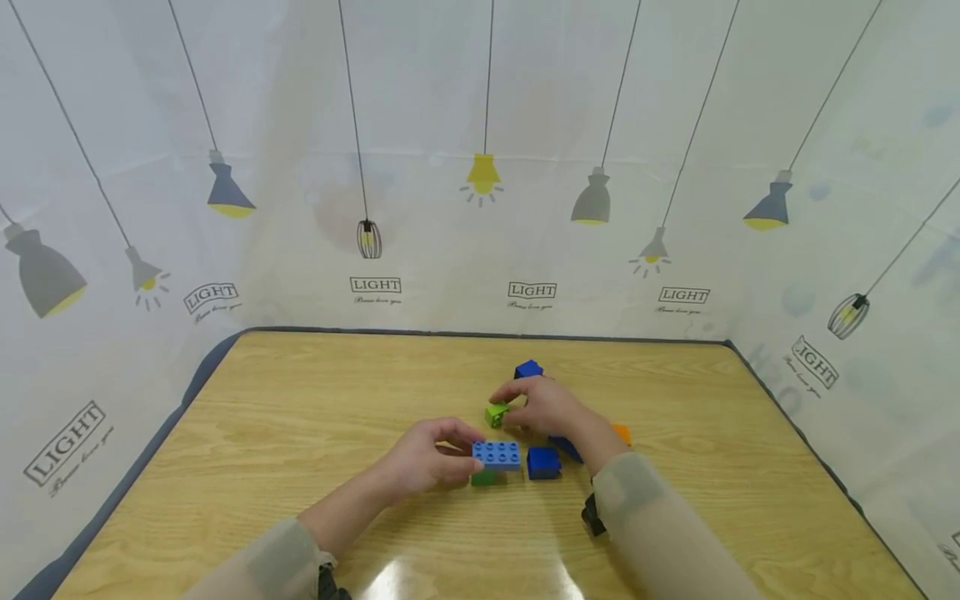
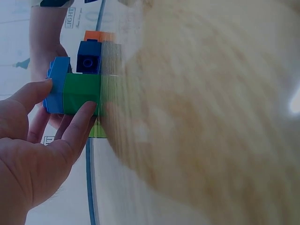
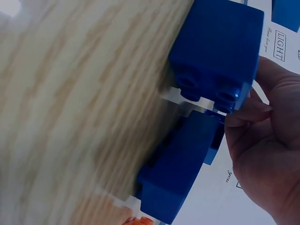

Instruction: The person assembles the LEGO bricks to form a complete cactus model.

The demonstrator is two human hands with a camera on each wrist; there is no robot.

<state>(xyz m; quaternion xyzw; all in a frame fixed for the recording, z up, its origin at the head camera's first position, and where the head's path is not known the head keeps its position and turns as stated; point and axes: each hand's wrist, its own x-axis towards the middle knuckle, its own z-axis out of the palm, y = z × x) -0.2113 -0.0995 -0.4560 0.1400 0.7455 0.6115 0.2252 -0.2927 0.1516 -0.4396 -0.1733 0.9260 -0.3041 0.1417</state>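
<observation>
A light blue eight-stud toy brick (image 1: 496,455) sits on a green brick (image 2: 81,93), offset to one side. My left hand (image 1: 429,457) holds this stack at its left end, thumb on the light blue brick and a fingertip against the green one. Farther out, my right hand (image 1: 546,408) has thumb and forefinger around a small lime green brick (image 1: 495,414) lying on its side; the right wrist view hides that brick. Near the right hand is a dark blue brick (image 3: 218,47) with its studs turned sideways. Another long blue brick (image 3: 180,168) lies partly under the right forearm.
The wooden table (image 1: 337,375) has a dark edge against a white curtain (image 1: 420,100) printed with lamps. Beyond the right hand lies a blue brick (image 1: 528,369). An orange brick (image 1: 622,433) shows past the right wrist.
</observation>
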